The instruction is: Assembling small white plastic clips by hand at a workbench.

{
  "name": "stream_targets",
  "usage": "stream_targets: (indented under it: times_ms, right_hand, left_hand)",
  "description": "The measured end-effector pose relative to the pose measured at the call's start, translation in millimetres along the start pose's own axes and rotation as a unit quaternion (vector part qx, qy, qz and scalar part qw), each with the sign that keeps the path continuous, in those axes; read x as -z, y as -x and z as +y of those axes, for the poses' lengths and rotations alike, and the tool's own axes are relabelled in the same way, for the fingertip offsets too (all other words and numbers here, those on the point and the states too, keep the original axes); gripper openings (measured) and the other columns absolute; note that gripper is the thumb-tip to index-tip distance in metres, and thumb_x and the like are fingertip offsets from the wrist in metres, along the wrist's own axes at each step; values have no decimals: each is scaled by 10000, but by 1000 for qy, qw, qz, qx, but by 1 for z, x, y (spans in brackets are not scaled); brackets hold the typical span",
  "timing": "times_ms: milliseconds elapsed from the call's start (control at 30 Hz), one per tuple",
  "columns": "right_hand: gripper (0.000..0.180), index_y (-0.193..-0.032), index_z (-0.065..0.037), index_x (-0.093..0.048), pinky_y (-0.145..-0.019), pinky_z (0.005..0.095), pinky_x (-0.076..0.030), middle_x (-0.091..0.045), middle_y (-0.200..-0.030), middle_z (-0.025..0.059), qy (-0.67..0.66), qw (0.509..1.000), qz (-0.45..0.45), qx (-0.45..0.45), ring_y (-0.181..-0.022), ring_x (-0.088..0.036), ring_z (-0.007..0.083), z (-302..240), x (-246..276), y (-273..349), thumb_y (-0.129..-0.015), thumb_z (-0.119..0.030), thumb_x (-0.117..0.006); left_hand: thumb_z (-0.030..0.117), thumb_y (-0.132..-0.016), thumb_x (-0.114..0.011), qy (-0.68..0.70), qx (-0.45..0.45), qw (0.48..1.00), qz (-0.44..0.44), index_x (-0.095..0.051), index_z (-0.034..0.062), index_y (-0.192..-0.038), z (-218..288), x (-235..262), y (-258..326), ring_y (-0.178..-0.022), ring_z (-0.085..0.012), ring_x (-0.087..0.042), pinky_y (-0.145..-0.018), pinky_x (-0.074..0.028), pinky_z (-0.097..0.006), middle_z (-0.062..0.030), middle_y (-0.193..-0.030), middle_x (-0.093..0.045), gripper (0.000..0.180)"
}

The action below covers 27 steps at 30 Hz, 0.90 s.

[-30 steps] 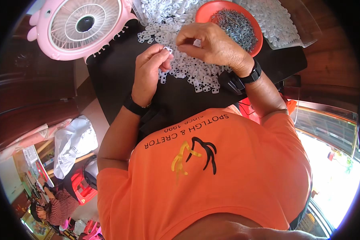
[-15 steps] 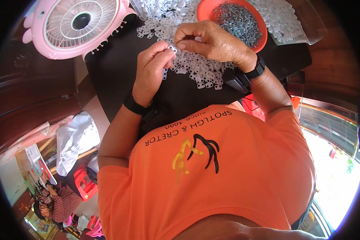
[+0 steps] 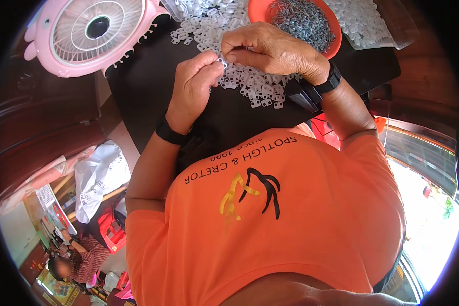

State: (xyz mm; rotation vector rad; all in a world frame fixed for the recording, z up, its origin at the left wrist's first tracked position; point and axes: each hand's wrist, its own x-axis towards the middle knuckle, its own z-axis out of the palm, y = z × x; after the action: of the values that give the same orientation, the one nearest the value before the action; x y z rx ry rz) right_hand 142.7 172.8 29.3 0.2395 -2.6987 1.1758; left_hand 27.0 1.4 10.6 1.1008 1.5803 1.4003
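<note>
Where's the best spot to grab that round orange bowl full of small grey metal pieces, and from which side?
Probably grip the orange bowl by its bare rim on the right, coming from the right side. The rim there is thin, raised and uncovered, while the right hand crosses the near left edge and the grey metal pieces fill the middle. The far edge is out of frame.

left hand (image 3: pixel 193 84) + right hand (image 3: pixel 270 50): pinching white plastic piece (image 3: pixel 222 61) | over white pile (image 3: pixel 255 86)

The black table (image 3: pixel 153 97) carries a pink fan (image 3: pixel 94 33), white plastic pieces (image 3: pixel 257 89) and an orange bowl (image 3: pixel 336 38).
</note>
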Motion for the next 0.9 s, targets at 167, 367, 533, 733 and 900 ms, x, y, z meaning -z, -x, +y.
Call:
stream_targets:
  times_ms: [167,367,533,733,900]
  right_hand:
    - [104,-862,-41,-552,-630,342,-437,-557,-740,88,18,1000,13,16,-683,-555,256,3,-3,-1,-877,-141,-576]
    - [105,-851,-42,-543,-616,347,-429,-538,-712,94,12,999,27,19,-663,-548,258,3,-6,-1,-877,-139,-570]
    - [106,-848,-42,-541,-605,340,-426,-535,-707,92,9,999,25,19,-657,-544,244,2,-8,0,-876,-139,-573]
    - [138,-927,-34,-597,-641,275,-462,-582,-754,61,-27,997,58,-39,-689,-572,142,3,-3,0,-876,-162,-603]
    - [138,-955,-16,-629,-686,290,-497,-623,-817,68,68,991,109,37,-740,-617,198,15,-1,0,-858,-112,-617]
  left_hand:
    - [152,-867,-483,-6,-5,999,31,-493,14,-704,0,-7,1,-603,-92,-447,-579,-369,-242,-15,-649,-483,214]
    - [142,-872,-482,35,-1,998,50,-513,10,-709,-5,-11,3,-591,-94,-456,-568,-376,-239,-20,-649,-487,211]
    - [142,-872,-483,42,7,998,48,-538,-2,-727,-6,-11,4,-589,-100,-460,-571,-380,-242,-23,-648,-489,212]
    - [134,-873,-520,65,21,995,69,-579,-25,-781,-6,-5,-1,-571,-73,-461,-555,-404,-228,-24,-669,-537,193]
    - [143,-871,-527,95,10,992,80,-587,-18,-779,-12,11,-7,-563,-87,-481,-557,-412,-226,-27,-659,-534,195]
